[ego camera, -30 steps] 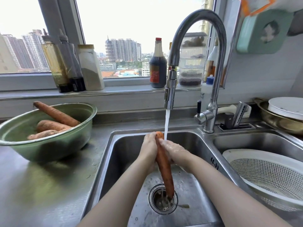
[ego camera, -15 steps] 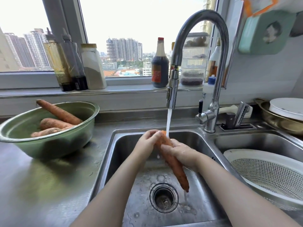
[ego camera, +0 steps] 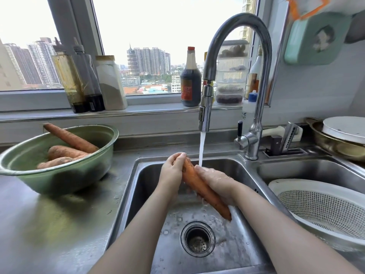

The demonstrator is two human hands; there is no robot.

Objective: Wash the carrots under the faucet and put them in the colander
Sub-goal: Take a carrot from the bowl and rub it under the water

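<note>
From the head camera we see both hands over the left basin of the sink [ego camera: 240, 246], wrapped on one carrot [ego camera: 199, 187] between them. The left hand [ego camera: 171, 172] curls its fingers round the thick top end. The right hand [ego camera: 216, 180] cups the middle from the right side, with its fingers closed behind the carrot, so both hands grasp it. The carrot slants down and to the right, and its thin tip hangs above the basin floor, up and to the right of the drain [ego camera: 198, 238]. The faucet [ego camera: 263, 76] runs, and its stream [ego camera: 201, 149] lands on the right hand's knuckles, just beside the carrot's upper part. We find the white colander [ego camera: 296, 183] in the right basin, with no carrot showing inside it. On the counter to the left stands a green bowl [ego camera: 59, 176], well apart from the hands, with three unwashed carrots [ego camera: 69, 138] in it, the longest leaning on the back rim. Bottles [ego camera: 190, 80] line the sill behind the faucet.
</note>
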